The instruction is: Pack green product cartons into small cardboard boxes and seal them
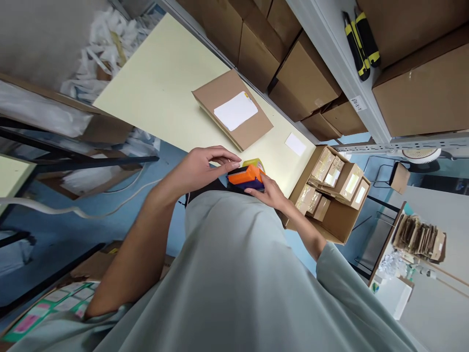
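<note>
Close to my body, at the table's near edge, my right hand point(270, 191) grips an orange and dark-blue tape dispenser point(246, 176) carrying a roll of yellowish tape point(255, 163). My left hand point(207, 168) is at the dispenser's left end, its fingers bent with thumb and fingertips near each other by the dispenser's edge. Whether a tape end lies between those fingertips is too small to make out. Beyond both hands, a flat brown cardboard box point(229, 83) with a white label point(236, 111) on top lies on the pale table point(157, 83).
An open carton point(335, 230) holding several small taped boxes stands at the table's right end. A white paper slip point(295, 143) lies near it. Shelves with brown boxes point(304, 73) line the far side; two yellow-black cutters point(361, 44) rest on the shelf beam. White scraps point(98, 54) fill the left.
</note>
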`<state>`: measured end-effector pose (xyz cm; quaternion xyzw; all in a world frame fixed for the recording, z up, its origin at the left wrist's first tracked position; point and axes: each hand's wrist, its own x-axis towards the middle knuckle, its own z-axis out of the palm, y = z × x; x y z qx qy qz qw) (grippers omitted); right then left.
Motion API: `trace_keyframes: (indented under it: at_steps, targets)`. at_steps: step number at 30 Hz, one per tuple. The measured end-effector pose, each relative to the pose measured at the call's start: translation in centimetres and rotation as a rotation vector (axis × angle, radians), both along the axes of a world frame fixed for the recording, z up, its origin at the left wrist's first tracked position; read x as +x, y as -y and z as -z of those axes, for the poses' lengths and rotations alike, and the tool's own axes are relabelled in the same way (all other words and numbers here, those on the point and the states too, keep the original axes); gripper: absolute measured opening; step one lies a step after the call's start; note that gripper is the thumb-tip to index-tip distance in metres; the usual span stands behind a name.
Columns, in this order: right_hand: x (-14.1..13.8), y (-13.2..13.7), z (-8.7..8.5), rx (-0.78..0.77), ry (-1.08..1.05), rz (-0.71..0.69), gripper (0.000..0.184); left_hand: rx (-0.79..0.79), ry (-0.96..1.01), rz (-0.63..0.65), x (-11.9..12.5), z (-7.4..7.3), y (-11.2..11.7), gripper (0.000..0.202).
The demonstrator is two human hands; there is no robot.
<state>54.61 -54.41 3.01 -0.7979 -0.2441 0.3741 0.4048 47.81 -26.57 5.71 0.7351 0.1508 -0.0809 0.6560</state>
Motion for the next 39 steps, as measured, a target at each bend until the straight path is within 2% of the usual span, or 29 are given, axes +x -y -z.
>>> trace_keyframes:
  at_steps: [2, 5, 12, 18, 21, 24, 26, 29, 32, 34, 36, 38, 39]
  targets:
    - [0.5, 0.5, 0.2, -0.031, 0.081, -0.077, 0.059, 0.004, -0.003, 0.006, 0.0, -0.6, 0.2, 0.048]
    - [1.0, 1.1, 0.4, -0.064, 0.162, -0.168, 0.061, -0.004, -0.012, -0.01, 0.0, -0.8, 0.8, 0.043]
    - [1.4, 2.3, 0.3, -0.143, 0.271, -0.243, 0.057, 0.05, 0.042, -0.09, -0.4, 0.5, 2.7, 0.033]
    - [1.8, 3.1, 0.1, -0.184, 0.372, -0.302, 0.06, 0.161, 0.197, -0.144, -1.4, 1.3, 4.0, 0.019]
    - [2.0, 3.8, -0.3, -0.141, 0.453, -0.314, 0.06, 0.276, 0.371, -0.191, -2.6, 0.5, 4.5, 0.02]
    - [1.9, 4.5, -1.1, -0.065, 0.556, -0.341, 0.055, 0.401, 0.587, -0.217, -4.3, -1.1, 4.8, 0.014]
    - [1.7, 4.9, -1.6, -0.004, 0.623, -0.372, 0.048, 0.45, 0.681, -0.243, -5.3, -2.2, 5.0, 0.019]
    - [1.1, 5.1, -1.9, 0.034, 0.672, -0.425, 0.039, 0.499, 0.73, -0.257, -6.5, -3.5, 5.0, 0.025]
    - [1.0, 5.3, -1.7, 0.003, 0.654, -0.464, 0.036, 0.555, 0.727, -0.241, -7.3, -3.8, 4.9, 0.026]
    - [1.4, 5.8, -1.2, -0.048, 0.632, -0.47, 0.038, 0.557, 0.721, -0.273, -7.6, -3.5, 4.6, 0.027]
    - [2.0, 6.7, -0.5, -0.133, 0.612, -0.459, 0.042, 0.546, 0.703, -0.338, -7.9, -2.5, 4.3, 0.025]
    - [2.7, 7.6, 0.4, -0.254, 0.602, -0.441, 0.045, 0.531, 0.654, -0.392, -7.9, -0.5, 3.8, 0.02]
    - [3.0, 8.0, 1.0, -0.321, 0.602, -0.434, 0.047, 0.509, 0.607, -0.41, -7.6, 1.0, 3.6, 0.016]
